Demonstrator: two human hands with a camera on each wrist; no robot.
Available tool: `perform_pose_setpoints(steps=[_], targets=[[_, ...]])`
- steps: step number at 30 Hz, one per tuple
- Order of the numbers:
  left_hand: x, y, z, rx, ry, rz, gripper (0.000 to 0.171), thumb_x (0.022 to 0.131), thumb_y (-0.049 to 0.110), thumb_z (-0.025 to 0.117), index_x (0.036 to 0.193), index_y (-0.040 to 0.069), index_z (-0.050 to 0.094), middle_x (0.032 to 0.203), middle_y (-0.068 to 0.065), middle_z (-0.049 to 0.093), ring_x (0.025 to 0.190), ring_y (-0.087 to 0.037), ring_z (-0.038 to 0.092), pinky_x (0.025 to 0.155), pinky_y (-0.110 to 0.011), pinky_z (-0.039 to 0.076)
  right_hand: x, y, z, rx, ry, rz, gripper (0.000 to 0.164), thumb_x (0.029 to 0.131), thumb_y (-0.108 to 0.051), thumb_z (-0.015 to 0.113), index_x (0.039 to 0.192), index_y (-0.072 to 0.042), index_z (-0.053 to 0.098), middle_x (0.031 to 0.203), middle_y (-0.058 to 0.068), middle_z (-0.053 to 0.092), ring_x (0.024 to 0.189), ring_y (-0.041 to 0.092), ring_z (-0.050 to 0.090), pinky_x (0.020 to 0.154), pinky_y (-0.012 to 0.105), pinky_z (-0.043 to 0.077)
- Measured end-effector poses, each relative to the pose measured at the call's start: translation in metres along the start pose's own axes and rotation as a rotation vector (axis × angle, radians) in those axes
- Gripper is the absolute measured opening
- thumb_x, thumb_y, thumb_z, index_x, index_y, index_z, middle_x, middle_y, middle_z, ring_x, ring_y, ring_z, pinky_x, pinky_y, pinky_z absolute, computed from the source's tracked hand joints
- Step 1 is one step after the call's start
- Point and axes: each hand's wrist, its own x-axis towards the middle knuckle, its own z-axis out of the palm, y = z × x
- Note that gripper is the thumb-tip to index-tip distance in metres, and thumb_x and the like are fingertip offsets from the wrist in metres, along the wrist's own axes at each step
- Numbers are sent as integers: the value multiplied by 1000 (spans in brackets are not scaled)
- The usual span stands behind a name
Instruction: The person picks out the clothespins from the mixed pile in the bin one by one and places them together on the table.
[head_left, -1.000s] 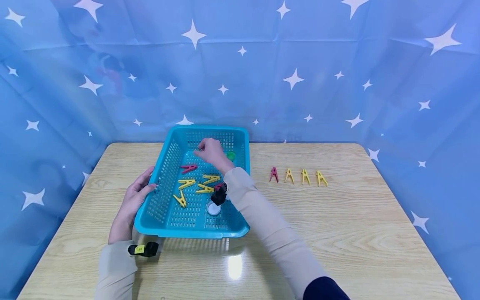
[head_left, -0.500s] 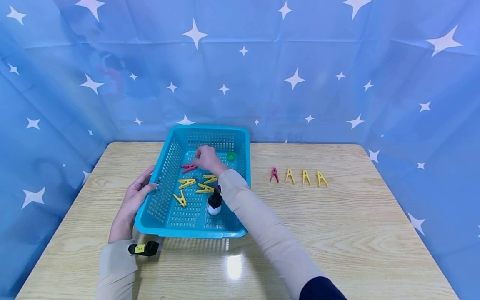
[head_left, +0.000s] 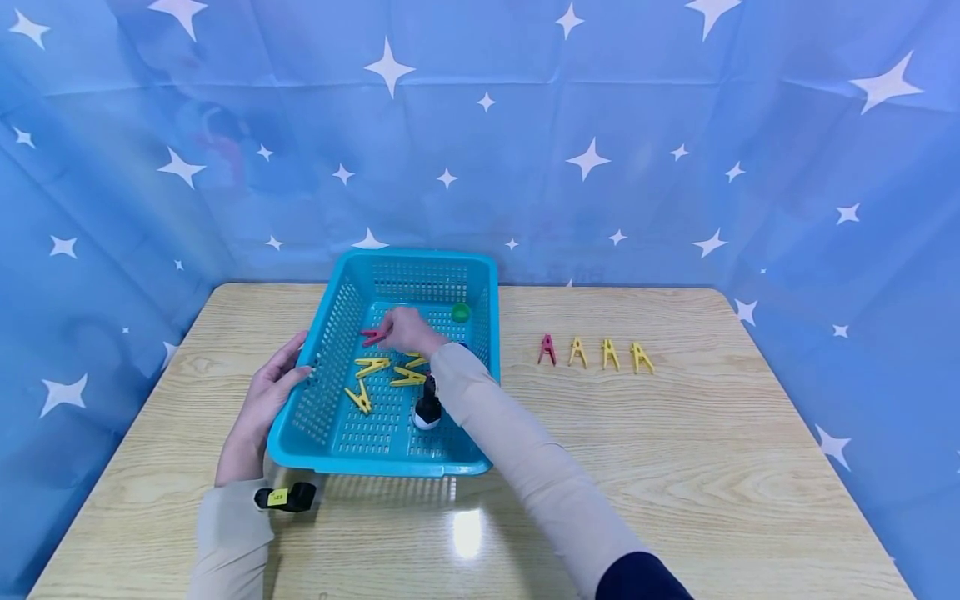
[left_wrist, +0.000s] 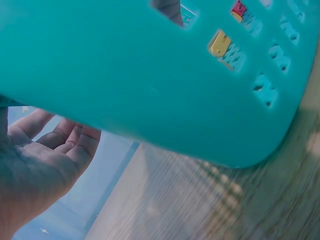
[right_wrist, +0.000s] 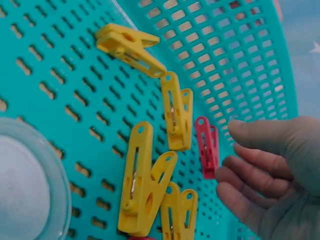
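Note:
My left hand (head_left: 273, 387) grips the left rim of a turquoise plastic basket (head_left: 303, 461), thumb over the edge and fingers outside. In the left wrist view, the left hand (left_wrist: 50, 160) is partly behind the basket wall (left_wrist: 115, 75). Inside the basket, my right hand (head_left: 407, 331) is at a red clothespin (head_left: 371, 337). The right wrist view has the thumb and loosely bent fingers of the right hand (right_wrist: 270, 170) beside that red clothespin (right_wrist: 207, 147), not closed round it. Several yellow clothespins (right_wrist: 135, 185) lie nearby on the basket floor.
A red clothespin (head_left: 547, 349) and three yellow clothespins (head_left: 611, 354) stand in a row on the wooden table (head_left: 675, 467), right of the basket. The basket also has a green round piece (head_left: 461, 312) and a round white-centred container (right_wrist: 25, 185). A starry blue cloth (head_left: 525, 200) hangs behind.
My right hand has moved down and left inside the basket, from near the back to the red clothespin. My left hand has kept its hold on the rim.

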Motion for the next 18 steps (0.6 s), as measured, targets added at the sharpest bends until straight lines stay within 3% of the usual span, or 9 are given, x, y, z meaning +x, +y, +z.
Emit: perform_pose_setpoints(steps=[18], targets=[[0, 1, -1, 5, -1, -5, 59, 98, 21, 48, 150, 18, 22, 145, -16, 30, 115, -13, 42, 78, -18, 47, 4, 4, 14, -70, -123, -48, 20, 85, -6, 68, 104, -1, 70, 120, 7, 60, 108, 18, 54, 77, 22, 47]])
